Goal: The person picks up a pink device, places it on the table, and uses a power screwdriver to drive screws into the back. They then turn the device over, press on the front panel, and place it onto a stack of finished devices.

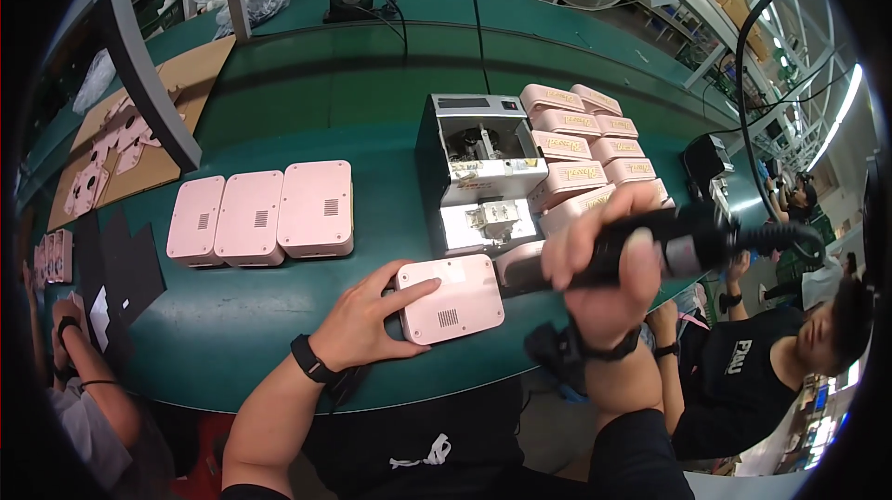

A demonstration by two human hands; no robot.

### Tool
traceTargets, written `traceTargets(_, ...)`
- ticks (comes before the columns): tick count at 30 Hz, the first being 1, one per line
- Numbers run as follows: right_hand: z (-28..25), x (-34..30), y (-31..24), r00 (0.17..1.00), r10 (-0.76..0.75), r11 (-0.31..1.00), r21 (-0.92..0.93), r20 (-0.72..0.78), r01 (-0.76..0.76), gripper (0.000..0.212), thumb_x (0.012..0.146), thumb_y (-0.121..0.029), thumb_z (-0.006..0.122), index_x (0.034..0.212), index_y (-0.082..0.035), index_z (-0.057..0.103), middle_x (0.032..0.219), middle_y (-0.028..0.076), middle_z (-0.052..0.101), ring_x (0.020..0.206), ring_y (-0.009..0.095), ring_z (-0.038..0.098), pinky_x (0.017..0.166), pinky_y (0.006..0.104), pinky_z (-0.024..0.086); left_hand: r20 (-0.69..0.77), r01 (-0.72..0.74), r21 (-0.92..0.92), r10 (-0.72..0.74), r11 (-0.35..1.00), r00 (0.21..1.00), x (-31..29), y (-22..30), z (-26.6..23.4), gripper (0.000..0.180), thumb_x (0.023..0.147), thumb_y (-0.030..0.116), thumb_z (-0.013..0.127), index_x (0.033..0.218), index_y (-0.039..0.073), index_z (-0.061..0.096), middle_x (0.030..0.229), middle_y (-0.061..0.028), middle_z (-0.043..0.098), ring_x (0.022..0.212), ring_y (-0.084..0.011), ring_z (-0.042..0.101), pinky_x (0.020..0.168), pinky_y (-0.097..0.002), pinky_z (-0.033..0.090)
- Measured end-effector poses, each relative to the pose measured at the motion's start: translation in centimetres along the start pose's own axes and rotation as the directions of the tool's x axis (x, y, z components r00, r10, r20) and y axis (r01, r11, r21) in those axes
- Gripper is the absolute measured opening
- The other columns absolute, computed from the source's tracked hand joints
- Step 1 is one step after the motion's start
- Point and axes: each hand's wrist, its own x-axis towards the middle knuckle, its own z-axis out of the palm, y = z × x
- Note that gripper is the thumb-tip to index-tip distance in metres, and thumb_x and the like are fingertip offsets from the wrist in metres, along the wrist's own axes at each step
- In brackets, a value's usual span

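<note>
My left hand (pixel 364 314) grips a pink plastic case (pixel 476 288) by its left end, thumb at the near edge and index finger lying across the upturned face. That face has a slotted grille and screw holes near its corners. My right hand (pixel 604 268) is wrapped round a black corded electric screwdriver (pixel 699 238), raised to the right of the case and slightly blurred. The tool's tip is hard to make out. Just beyond the held case stands a grey screw feeder (pixel 483 179) with a small metal block at its front.
Three similar pink cases (pixel 249 217) lie in a row at the left of the green table (pixel 242 314). More pink cases (pixel 562 147) with gold lettering stand right of the feeder. Cardboard (pixel 186 82) with pink parts lies far left. Co-workers sit on both sides; a cable (pixel 743 63) hangs at the right.
</note>
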Motion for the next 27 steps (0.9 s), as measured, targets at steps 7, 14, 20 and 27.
traceTargets(7, -2.3, 4.9, 1.7, 0.980, -0.116, 0.976, -0.201, -0.162, 0.083, 0.021, 0.102, -0.029, 0.050, 0.108, -0.009, 0.047, 0.068, 0.008, 0.053, 0.051, 0.018, 0.050, 0.051, 0.0342, 0.045, 0.009, -0.011, 0.005, 0.011, 1.000, 1.000, 0.0, -0.1, 0.1, 0.080, 0.061, 0.029, 0.091, 0.135, 0.021, 0.062, 0.138, -0.0159, 0.052, 0.117, -0.0342, 0.061, 0.097, -0.0407, 0.053)
traceTargets(14, -1.5, 3.0, 1.4, 0.985, 0.033, 0.993, -0.108, -0.171, -0.052, 0.023, 0.102, -0.031, 0.050, 0.107, -0.008, 0.046, 0.067, 0.007, 0.053, 0.050, 0.018, 0.050, 0.052, 0.0330, 0.044, -0.003, 0.004, 0.016, -0.004, 1.000, 1.000, -0.3, 0.0, 0.0, 0.079, 0.061, 0.028, 0.090, 0.135, 0.021, 0.062, 0.138, -0.0157, 0.052, 0.117, -0.0345, 0.060, 0.096, -0.0409, 0.053)
traceTargets(20, 4.1, -0.7, -0.4, 0.992, 0.119, 0.993, -0.022, 0.026, -0.119, 0.039, 0.095, -0.041, 0.061, 0.106, -0.010, 0.041, 0.069, 0.007, 0.054, 0.052, 0.019, 0.053, 0.055, 0.0345, 0.047, -0.005, -0.036, -0.008, 0.036, 0.999, 0.999, -0.1, -0.7, 0.2, 0.082, 0.063, 0.028, 0.089, 0.139, 0.023, 0.058, 0.137, -0.0156, 0.051, 0.118, -0.0354, 0.059, 0.096, -0.0421, 0.053)
traceTargets(27, 7.1, -1.8, -0.4, 0.966, 0.239, 0.965, -0.132, 0.102, -0.225, 0.054, 0.088, -0.049, 0.071, 0.106, -0.011, 0.038, 0.069, 0.007, 0.055, 0.055, 0.019, 0.055, 0.056, 0.0342, 0.048, -0.065, -0.076, -0.001, 0.076, 0.997, 0.995, -0.5, -1.0, 0.4, 0.079, 0.063, 0.027, 0.089, 0.136, 0.022, 0.060, 0.137, -0.0166, 0.052, 0.115, -0.0358, 0.061, 0.092, -0.0426, 0.054)
